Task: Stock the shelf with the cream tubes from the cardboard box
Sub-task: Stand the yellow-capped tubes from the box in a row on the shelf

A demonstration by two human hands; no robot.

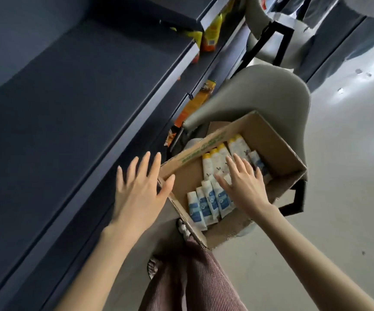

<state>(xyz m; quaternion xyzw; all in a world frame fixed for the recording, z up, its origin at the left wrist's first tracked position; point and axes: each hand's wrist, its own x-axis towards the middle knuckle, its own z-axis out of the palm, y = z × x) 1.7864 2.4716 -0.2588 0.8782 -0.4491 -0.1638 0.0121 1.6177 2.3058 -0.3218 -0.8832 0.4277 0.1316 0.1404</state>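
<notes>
The dark shelf [80,97] fills the left side, and its broad top board carries no tubes yet. A few orange packets [210,34] sit on the levels further along. Beside it is a grey chair [260,90], and on the seat sits the cardboard box [278,153], open at the top with its walls a bit bent and tired. That box will flex if it is dragged by one flap.

Over to the hands. The left hand [139,189] hovers at the box's near-left corner with fingers spread and straight. Its thumb is right at the cardboard edge, though contact cannot be confirmed. The right hand [242,185] is down inside the box, flat and open, fingers fanned over the stock and gripping nothing.

The cream tubes [210,198] lie flat on the box floor in two loose rows. Four blue-labelled tubes [200,205] lie side by side nearest the person. About five yellow-capped tubes [213,162] lie in the far row, and one more blue tube shows by the right wall. That makes roughly ten in view, with perhaps more hidden under the palm.

They look light, soft-bodied and smooth, so a hard pinch in the middle would probably dent one or let it slide. The better hold seems to be across the body near the stiff cap end, and a few side by side could go in one hand.
</notes>
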